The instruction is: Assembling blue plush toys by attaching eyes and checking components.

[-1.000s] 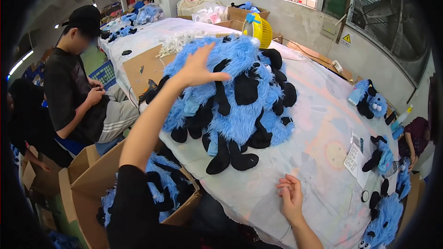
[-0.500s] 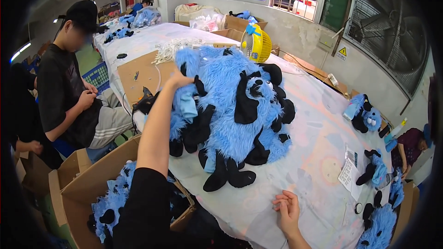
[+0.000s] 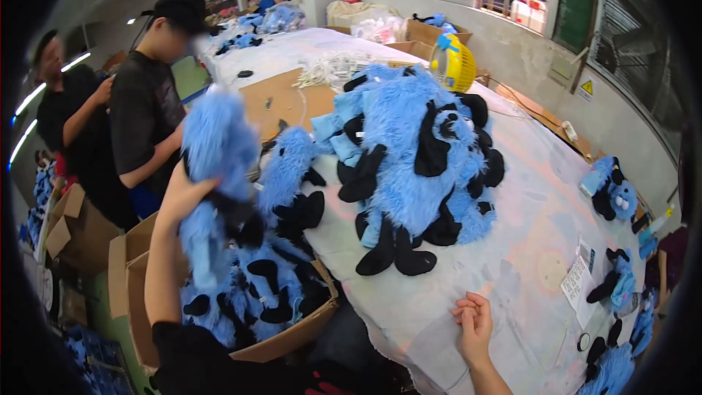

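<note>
My left hand (image 3: 183,194) grips a fluffy blue plush toy (image 3: 219,143) with black parts, holding it above an open cardboard box (image 3: 296,342). The toy is smeared by motion, and some of my fingers are hidden behind it. Inside the box lie several more blue and black plush toys (image 3: 245,300). Beside the held one, another plush toy (image 3: 287,164) lies along the table's left edge. A heap of limp blue plush toys (image 3: 402,132) with black ears and feet covers the middle of the table. My right hand (image 3: 475,325) hovers or rests by the near edge, empty, its fingers loosely bent and apart.
A yellow fan (image 3: 455,69) stands behind the heap, near tangled white cords (image 3: 333,69). On the right lie a paper sheet (image 3: 578,285) and more plush toys (image 3: 614,190). Two people in black (image 3: 142,102) stand at the left; another person (image 3: 669,260) is at the far right.
My left hand has left the heap and swung left and down over the box, carrying a plush toy. The whole view has turned leftward. My right hand has kept nearly the same place.
</note>
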A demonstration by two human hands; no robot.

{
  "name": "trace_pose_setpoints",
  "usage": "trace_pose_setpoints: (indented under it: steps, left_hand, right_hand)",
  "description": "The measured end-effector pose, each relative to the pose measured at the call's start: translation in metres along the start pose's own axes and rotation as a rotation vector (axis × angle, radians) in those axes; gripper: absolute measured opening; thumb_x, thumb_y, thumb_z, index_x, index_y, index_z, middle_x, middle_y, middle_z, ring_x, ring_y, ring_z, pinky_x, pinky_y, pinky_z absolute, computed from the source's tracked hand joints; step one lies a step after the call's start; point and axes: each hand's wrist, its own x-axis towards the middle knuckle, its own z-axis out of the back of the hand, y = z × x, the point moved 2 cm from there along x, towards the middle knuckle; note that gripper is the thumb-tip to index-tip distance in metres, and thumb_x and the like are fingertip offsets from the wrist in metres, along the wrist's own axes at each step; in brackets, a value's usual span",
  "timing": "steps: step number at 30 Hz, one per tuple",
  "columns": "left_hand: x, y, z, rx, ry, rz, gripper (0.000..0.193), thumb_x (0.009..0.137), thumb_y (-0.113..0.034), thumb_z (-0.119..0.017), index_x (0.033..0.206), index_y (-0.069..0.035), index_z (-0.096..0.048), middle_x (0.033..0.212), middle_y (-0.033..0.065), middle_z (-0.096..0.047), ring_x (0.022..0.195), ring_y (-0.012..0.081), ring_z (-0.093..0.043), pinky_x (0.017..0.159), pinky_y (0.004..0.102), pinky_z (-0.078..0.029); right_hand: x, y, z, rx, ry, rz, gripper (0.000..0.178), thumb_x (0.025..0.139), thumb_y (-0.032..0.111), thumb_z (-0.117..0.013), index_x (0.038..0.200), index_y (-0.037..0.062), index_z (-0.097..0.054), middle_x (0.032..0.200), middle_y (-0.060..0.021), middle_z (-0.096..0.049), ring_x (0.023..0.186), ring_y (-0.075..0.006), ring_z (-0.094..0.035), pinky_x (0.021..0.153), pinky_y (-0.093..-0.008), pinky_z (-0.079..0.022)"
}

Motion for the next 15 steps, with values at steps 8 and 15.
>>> trace_pose_setpoints:
  steps: [8,15]
  left_hand:
    - [-0.205,0.189,0.093,0.807,-0.062,0.605,0.089,0.065,-0.023,-0.065,0.139,-0.009,-0.018,0.112,0.0256,-0.054,0.096,0.0426,-0.055,0.082,0.0432,-0.045]
    - [-0.219,0.283,0.038,1.212,0.801,0.788,0.064,0.071,-0.032,-0.059,0.122,-0.005,-0.032,0.114,0.0225,-0.055,0.103,0.0357,-0.055,0.084,0.0418,-0.045]
  right_hand:
    - [-0.005,-0.004,-0.008,-0.161,0.09,0.099,0.028,0.087,0.005,-0.043,0.115,-0.0004,-0.044,0.099,-0.0094,-0.054,0.079,-0.0133,-0.052,0.069,-0.0212,-0.041]
    - [-0.007,0.002,-0.004,-0.196,0.033,0.116,0.029,0.087,0.004,-0.043,0.115,-0.0004,-0.045,0.098,-0.0094,-0.054,0.079,-0.0135,-0.052,0.07,-0.0213,-0.041]
